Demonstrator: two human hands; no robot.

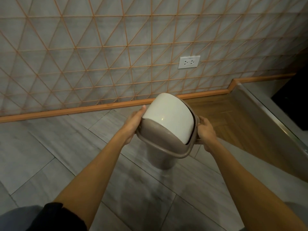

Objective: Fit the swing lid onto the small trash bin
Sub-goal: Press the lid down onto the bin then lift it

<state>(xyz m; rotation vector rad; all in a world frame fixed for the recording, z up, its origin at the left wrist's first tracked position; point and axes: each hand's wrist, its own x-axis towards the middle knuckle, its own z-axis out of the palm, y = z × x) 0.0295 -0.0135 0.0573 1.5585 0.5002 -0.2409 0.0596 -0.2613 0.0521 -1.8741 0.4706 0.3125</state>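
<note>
The swing lid [168,127] has a taupe frame and a white curved flap, and it sits tilted over the top of the small trash bin [160,160], whose pale body shows below it on the floor. My left hand [135,124] grips the lid's left rim. My right hand [205,132] holds its right rim. The bin's opening is hidden under the lid, so I cannot tell whether the frame is seated on it.
Grey floor tiles surround the bin. A tiled wall with orange lines and a white socket [189,62] stands behind, with an orange skirting board [83,109]. A wooden floor section [233,122] and a metal-edged step [270,112] lie to the right.
</note>
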